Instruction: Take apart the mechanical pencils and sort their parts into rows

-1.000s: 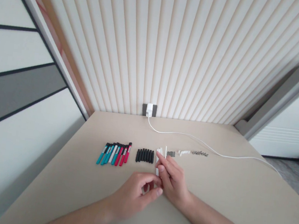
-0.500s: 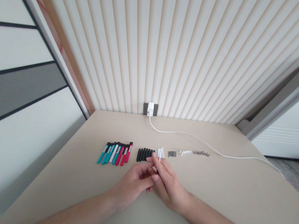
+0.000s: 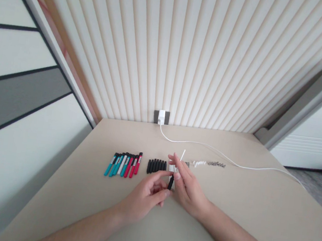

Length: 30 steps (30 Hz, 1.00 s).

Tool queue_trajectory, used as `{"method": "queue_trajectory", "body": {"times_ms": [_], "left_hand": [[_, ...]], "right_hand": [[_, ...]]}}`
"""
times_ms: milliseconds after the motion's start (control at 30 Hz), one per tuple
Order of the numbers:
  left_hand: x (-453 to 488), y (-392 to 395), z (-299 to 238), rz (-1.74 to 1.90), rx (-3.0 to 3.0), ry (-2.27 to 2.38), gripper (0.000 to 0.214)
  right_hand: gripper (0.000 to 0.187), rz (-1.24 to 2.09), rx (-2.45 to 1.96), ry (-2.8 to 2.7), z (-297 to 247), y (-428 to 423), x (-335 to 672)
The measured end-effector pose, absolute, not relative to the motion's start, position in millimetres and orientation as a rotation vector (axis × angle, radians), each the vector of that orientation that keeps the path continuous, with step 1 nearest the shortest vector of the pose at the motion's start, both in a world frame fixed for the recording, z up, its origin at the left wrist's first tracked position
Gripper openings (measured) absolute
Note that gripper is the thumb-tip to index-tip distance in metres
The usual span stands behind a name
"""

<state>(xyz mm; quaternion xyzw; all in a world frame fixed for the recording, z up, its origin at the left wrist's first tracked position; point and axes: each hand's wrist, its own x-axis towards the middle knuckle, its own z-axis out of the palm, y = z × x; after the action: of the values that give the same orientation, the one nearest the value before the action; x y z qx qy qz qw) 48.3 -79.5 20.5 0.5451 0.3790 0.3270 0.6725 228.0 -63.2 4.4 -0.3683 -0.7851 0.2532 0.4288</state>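
Note:
My left hand [image 3: 148, 191] is closed, thumb and fingers pinching a short black tube [image 3: 170, 182] that stands at a slant. My right hand [image 3: 190, 184] meets it just above and pinches a thin white rod [image 3: 183, 154]. The rod's upper end sticks out past the right fingers. Its lower end runs toward the tube's top, but whether it is inside is hidden by the fingers. Behind the hands lies a row of several black tubes [image 3: 157, 166]. A bundle of white rods [image 3: 171, 170] is partly covered by the right hand.
Several teal, white and red pen-like sticks with black ends [image 3: 123, 165] lie at left. Small grey pieces [image 3: 187, 164], small white pieces [image 3: 199, 163] and dark springs or screws [image 3: 216, 164] sit at right. A white cable [image 3: 205, 144] runs from a charger [image 3: 161, 117].
The right hand has shifted slightly up and right, apart from the left. The black tube and the length of white rod above the fingers now show more plainly.

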Motion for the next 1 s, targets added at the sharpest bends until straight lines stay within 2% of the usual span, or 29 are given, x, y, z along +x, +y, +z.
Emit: {"method": "queue_trajectory", "body": {"times_ms": [267, 400, 533, 800, 1000], "left_hand": [[48, -84, 22, 0.678, 1.289, 0.835, 0.043], [48, -84, 25, 0.725, 1.286, 0.864, 0.049], [46, -82, 26, 0.773, 1.301, 0.92, 0.049], [45, -78, 28, 0.791, 1.287, 0.954, 0.049], [46, -79, 28, 0.785, 1.309, 0.952, 0.044]], "right_hand": [[0.053, 0.474, -1.038, -1.813, 10, -56, 245], [0.046, 0.427, -1.158, -1.732, 12, -51, 258], [0.038, 0.432, -1.323, -1.934, 13, -50, 259], [0.035, 0.459, -1.569, -2.16, 9, -56, 245], [0.029, 0.408, -1.578, -2.242, 11, -55, 248]]}}
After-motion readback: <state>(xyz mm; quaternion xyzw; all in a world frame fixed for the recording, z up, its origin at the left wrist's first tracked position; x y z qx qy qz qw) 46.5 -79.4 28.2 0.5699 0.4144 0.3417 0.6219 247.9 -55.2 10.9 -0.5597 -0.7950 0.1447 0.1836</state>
